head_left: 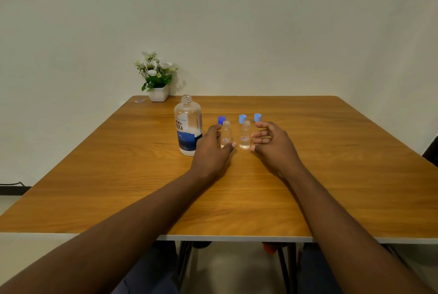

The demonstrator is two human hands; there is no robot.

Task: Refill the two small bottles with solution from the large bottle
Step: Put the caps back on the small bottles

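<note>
Left hand [211,149]: curled round the left bottle [226,131], thumb across its foot and forefinger behind its left side; holding it on the worktop [142,187].
Right hand [272,144]: fingers [257,139] loosely bent and narrow, holding nothing, their tips just beside the right bottle [245,135]; I cannot tell if they touch it.
Small bottles: both upright, uncapped, side by side between the two hands; the right one holds clear liquid.
Large bottle [188,125]: upright, uncapped, just left of the left fingers, partly behind that hand.
Dark cap [221,120]: just beyond the left fingers.
Pale caps: one [242,119] beyond the right bottle, the other [257,117] just beyond the right fingers.
Plant [157,75]: well beyond the left hand, at the far edge.
</note>
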